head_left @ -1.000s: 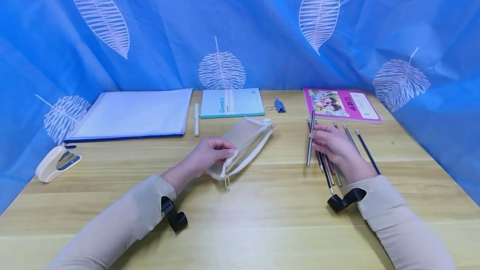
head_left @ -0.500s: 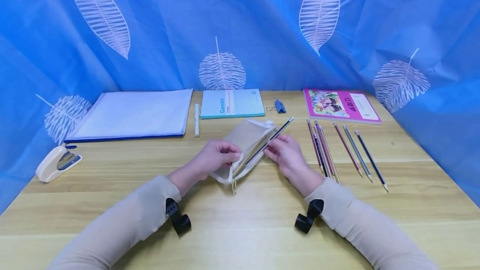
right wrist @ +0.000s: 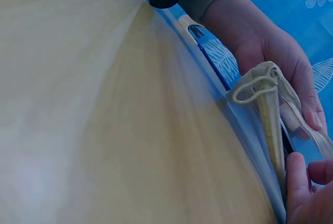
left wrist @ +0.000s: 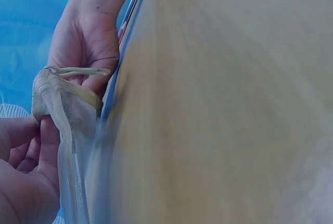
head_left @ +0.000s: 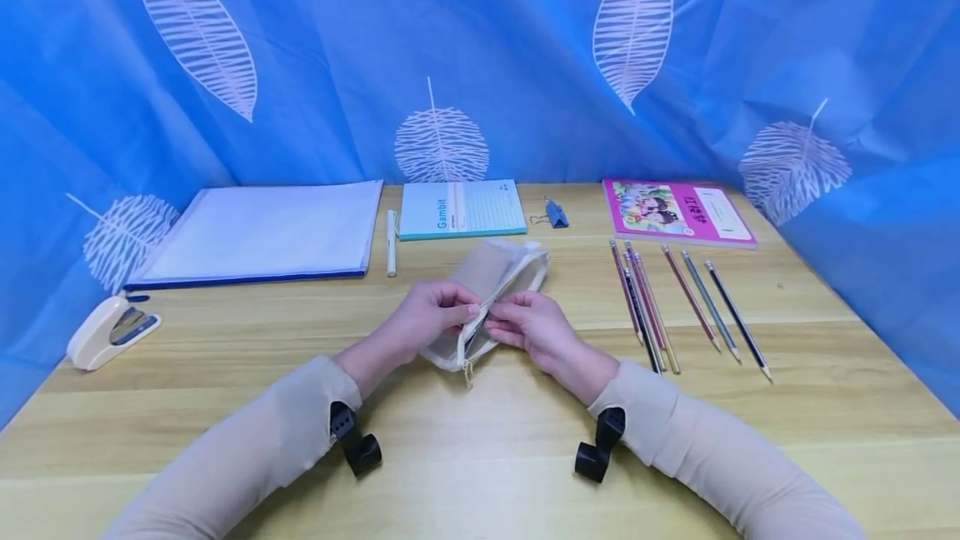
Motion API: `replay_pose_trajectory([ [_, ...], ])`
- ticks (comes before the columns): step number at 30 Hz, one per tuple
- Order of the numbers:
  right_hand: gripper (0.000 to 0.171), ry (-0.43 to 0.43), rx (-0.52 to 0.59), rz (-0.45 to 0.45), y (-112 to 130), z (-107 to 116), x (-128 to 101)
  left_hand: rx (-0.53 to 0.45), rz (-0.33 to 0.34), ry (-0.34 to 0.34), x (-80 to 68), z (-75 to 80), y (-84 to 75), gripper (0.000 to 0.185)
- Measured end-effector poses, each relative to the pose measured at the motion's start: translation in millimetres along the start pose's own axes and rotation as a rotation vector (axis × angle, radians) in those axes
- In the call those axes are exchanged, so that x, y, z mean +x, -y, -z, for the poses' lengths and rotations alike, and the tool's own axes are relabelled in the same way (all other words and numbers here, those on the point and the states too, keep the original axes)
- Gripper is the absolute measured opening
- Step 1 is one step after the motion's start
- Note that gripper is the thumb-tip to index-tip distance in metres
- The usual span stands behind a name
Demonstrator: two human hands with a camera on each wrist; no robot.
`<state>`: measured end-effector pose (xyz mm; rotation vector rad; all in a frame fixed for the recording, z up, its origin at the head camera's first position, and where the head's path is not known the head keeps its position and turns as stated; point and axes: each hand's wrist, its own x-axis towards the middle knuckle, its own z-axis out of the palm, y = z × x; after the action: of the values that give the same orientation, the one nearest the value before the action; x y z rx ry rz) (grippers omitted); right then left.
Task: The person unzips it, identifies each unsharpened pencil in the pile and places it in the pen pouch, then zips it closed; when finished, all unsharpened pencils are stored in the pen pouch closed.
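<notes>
A pale mesh zip pencil case [head_left: 487, 265] lies slanted on the table between both hands, its zipped mouth parted and a cord loop at the near end. My left hand [head_left: 427, 313] pinches the left edge of that mouth between thumb and fingers. At the opposite side, the fingers of my right hand [head_left: 546, 333] reach into the opening. They hold a dark pencil [right wrist: 286, 141], which lies mostly within the case; its far part is hidden by the hand and mesh. In the left wrist view, the case's zip edge [left wrist: 73, 146] hangs between the two hands.
Several pencils [head_left: 654, 315] lie loosely to the right, below a pink booklet [head_left: 720, 215]. Along the back are a binder clip [head_left: 556, 213], a Gambit notebook [head_left: 480, 211], a white pen [head_left: 392, 244] and a white folder [head_left: 262, 232]. A hole punch [head_left: 105, 336] stands far left.
My right hand has carried a pencil leftward from beside the loose pencils to the case and slid it in through the opening. My left hand has kept its pinch on the edge, shifting slightly right.
</notes>
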<state>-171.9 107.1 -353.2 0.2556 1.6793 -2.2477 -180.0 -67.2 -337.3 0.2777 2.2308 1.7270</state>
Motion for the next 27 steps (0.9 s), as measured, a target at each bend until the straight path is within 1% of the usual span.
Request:
replay_pose_trajectory([
  [2, 0.012, 0.025, -0.026, -0.001, 3, 5, 0, 0.003, -0.011, 0.015, 0.0, -0.3, 0.6, 0.014],
  [4, 0.012, 0.030, -0.049, 0.012, 9, 13, -2, 0.002, -0.012, 0.018, 0.3, -0.8, 1.2, 0.013],
  [6, 0.009, 0.035, -0.068, 0.034, 18, 24, -5, -0.004, -0.001, 0.009, 0.7, -0.9, 2.4, 0.014],
  [8, 0.007, 0.058, -0.118, 0.066, 28, 39, -7, -0.009, 0.013, -0.002, 0.7, -0.2, 3.7, 0.014],
  [10, 0.006, 0.080, -0.201, 0.100, 39, 57, -10, -0.012, 0.026, -0.008, 0.9, 1.0, 5.1, 0.014],
  [13, 0.012, 0.110, -0.383, 0.161, 54, 86, -15, -0.012, 0.034, -0.007, 0.8, 2.5, 5.5, 0.015],
  [16, 0.020, 0.077, -0.521, 0.208, 67, 115, -21, -0.006, 0.039, -0.003, 0.8, 3.3, 4.7, 0.014],
  [20, 0.028, 0.019, -0.578, 0.233, 81, 148, -26, 0.007, 0.045, 0.000, 0.0, 4.2, 3.7, 0.014],
  [24, 0.032, -0.032, -0.641, 0.213, 85, 174, -26, 0.013, 0.048, 0.002, -0.6, 5.1, 4.3, 0.014],
  [27, 0.037, -0.065, -0.706, 0.172, 83, 186, -24, 0.009, 0.050, 0.006, -0.4, 5.3, 5.0, 0.014],
])
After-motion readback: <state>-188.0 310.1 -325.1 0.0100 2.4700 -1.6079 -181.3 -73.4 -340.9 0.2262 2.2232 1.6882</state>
